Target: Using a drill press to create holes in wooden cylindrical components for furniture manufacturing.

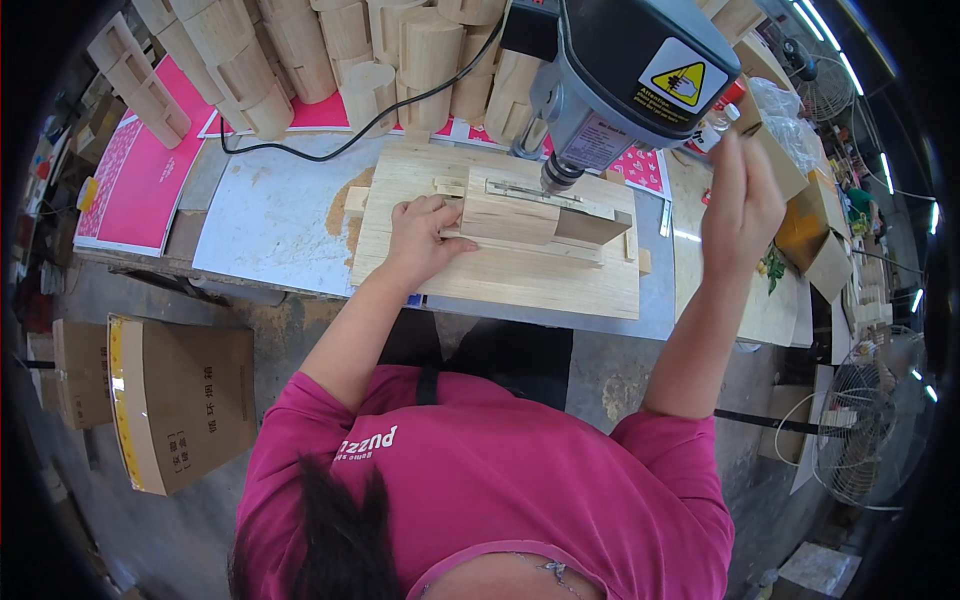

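Note:
A pale wooden block (510,217) lies lengthwise in a wooden jig, with a narrow slotted strip (520,190) along its upper side. My left hand (418,238) is closed on the block's left end, thumb along the near side and fingers behind. Just above the strip hangs the chuck (562,176) of a grey drill press (640,70); whether its bit touches the wood I cannot tell. To the right of the drill head, my right hand (742,205) is raised with its fingers curled together, slightly blurred. What it grips is hidden.
The jig's flat wooden base board (500,285) covers the table's front middle. Several wooden cylinders (430,50) stand stacked behind it, and a black cable (330,155) crosses before them. Pink printed sheets (150,195) lie at left. Cardboard boxes (190,400) and a fan (855,420) flank me.

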`<state>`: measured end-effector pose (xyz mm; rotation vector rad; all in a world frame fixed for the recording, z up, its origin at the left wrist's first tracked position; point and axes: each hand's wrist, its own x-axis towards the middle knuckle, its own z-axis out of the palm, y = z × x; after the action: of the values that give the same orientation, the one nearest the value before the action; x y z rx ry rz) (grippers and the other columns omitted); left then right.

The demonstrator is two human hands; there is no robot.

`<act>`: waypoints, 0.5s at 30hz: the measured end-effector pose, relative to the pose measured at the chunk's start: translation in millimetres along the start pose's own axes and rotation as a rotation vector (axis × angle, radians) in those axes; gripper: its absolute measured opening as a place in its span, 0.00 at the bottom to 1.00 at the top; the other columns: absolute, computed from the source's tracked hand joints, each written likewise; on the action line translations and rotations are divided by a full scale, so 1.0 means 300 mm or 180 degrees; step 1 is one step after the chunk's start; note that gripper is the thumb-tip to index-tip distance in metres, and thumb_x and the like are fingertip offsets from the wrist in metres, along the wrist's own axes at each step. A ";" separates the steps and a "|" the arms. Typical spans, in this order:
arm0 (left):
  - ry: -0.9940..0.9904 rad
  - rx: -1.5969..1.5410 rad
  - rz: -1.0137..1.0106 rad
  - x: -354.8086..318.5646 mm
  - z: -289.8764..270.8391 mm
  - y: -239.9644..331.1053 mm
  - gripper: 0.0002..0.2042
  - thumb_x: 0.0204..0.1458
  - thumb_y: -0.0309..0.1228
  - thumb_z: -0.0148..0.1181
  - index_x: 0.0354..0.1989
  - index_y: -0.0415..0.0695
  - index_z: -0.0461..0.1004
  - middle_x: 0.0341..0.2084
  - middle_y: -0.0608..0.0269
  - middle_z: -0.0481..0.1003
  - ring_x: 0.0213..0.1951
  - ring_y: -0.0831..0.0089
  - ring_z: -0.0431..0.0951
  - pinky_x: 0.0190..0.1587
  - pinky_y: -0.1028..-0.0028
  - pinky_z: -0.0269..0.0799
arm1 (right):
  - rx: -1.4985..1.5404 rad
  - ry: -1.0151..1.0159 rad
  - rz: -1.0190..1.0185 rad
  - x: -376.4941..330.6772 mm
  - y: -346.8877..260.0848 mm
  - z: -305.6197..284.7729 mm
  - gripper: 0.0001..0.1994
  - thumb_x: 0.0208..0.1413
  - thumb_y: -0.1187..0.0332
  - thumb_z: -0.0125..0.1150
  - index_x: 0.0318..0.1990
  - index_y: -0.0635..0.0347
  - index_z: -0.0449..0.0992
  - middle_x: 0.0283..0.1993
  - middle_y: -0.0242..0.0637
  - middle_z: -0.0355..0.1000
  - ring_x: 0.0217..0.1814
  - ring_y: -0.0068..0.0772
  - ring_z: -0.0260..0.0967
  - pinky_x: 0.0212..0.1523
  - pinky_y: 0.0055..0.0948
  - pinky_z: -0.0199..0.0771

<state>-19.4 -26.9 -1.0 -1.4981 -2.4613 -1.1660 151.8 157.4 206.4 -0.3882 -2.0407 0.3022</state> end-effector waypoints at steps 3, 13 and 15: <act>-0.0036 -0.0001 -0.0022 0.000 0.003 -0.004 0.24 0.28 0.39 0.69 0.40 0.52 0.75 0.25 0.71 0.69 0.36 0.69 0.69 0.43 0.67 0.52 | -0.0064 0.0002 0.0129 -0.149 -0.012 0.022 0.07 0.53 0.74 0.50 0.27 0.66 0.71 0.17 0.38 0.62 0.18 0.27 0.57 0.22 0.24 0.58; -0.0021 -0.0077 0.0026 0.009 0.013 0.001 0.24 0.28 0.39 0.69 0.39 0.52 0.75 0.22 0.69 0.67 0.34 0.68 0.68 0.42 0.68 0.52 | 0.0682 0.0211 0.0051 -0.374 0.132 0.208 0.12 0.52 0.80 0.48 0.44 0.69 0.71 0.25 0.38 0.64 0.25 0.26 0.59 0.25 0.23 0.58; -0.0002 -0.0064 0.0038 0.004 0.013 -0.004 0.24 0.28 0.39 0.69 0.40 0.52 0.75 0.22 0.69 0.67 0.34 0.68 0.68 0.42 0.68 0.52 | 0.0558 0.0181 -0.0038 -0.355 0.110 0.196 0.09 0.51 0.79 0.49 0.40 0.69 0.73 0.22 0.39 0.62 0.22 0.27 0.59 0.23 0.24 0.58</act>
<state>-19.6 -23.7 -4.1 -1.5165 -2.4449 -1.1920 153.2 142.5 81.3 -0.2731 -1.9426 0.4542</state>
